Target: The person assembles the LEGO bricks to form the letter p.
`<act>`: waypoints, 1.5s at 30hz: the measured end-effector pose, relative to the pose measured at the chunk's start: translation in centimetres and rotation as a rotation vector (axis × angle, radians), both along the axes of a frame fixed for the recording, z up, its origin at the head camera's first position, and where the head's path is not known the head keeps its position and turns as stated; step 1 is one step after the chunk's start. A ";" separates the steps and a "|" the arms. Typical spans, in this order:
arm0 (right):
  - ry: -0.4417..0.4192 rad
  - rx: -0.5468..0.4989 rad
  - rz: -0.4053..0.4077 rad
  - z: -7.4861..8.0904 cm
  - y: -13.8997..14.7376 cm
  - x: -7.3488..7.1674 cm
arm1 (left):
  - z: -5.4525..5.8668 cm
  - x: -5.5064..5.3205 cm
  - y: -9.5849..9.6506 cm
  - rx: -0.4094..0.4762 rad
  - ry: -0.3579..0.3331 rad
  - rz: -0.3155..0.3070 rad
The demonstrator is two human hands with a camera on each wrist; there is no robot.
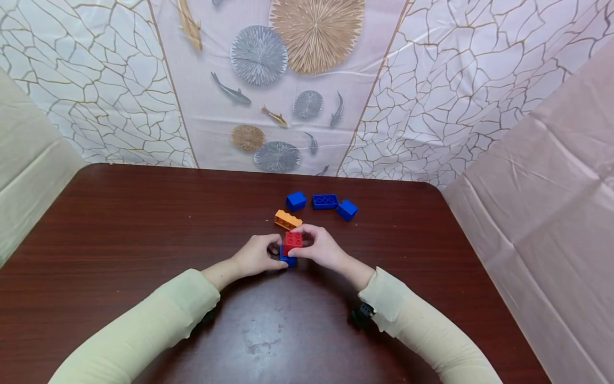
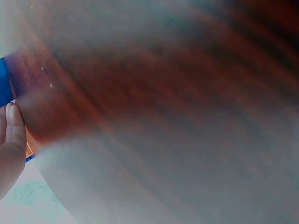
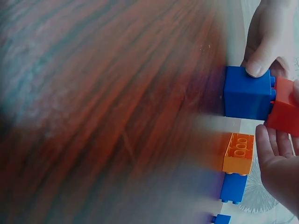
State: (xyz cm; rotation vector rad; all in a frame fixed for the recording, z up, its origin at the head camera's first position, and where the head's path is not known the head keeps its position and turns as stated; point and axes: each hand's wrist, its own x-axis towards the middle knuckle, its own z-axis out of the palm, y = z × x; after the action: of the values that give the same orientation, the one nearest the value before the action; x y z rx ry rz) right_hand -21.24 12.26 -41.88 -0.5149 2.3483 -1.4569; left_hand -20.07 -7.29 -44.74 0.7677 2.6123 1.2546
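A red toy building block [image 1: 293,240] sits at the top of a blue toy building block [image 3: 246,93] on the table. Some blue studs show between the two blocks in the right wrist view, so they look not flush there. My left hand [image 1: 256,256] grips the blue block from the left, its thumb on the near side. From the right, my right hand [image 1: 323,249] pinches the red block between thumb and fingers. In the left wrist view only some fingers of the left hand [image 2: 13,135] and a blue block's corner appear at the edge.
Just behind the hands an orange block [image 1: 288,220] lies on its side. Farther back are a blue block [image 1: 296,201], another blue block [image 1: 324,201] with its hollow underside showing, and a third blue block [image 1: 347,210]. A patterned cloth [image 1: 201,133] hangs behind the dark wooden table [image 1: 144,224].
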 end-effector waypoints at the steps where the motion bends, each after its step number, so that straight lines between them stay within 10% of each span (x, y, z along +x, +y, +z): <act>1: 0.004 0.004 0.002 0.0 0.0 0.0 | 0.0 0.0 0.0 -0.002 -0.001 0.001; 45: 0.242 0.193 0.151 0.5 0.0 0.1 | 0.0 -0.4 0.1 -0.017 -0.017 -0.014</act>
State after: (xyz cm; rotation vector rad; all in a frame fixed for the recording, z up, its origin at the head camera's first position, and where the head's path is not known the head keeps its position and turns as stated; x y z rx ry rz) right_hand -21.14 12.26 -41.35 -0.8353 2.5360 -1.1412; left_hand -20.43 -7.23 -44.72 0.7676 2.5964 1.2280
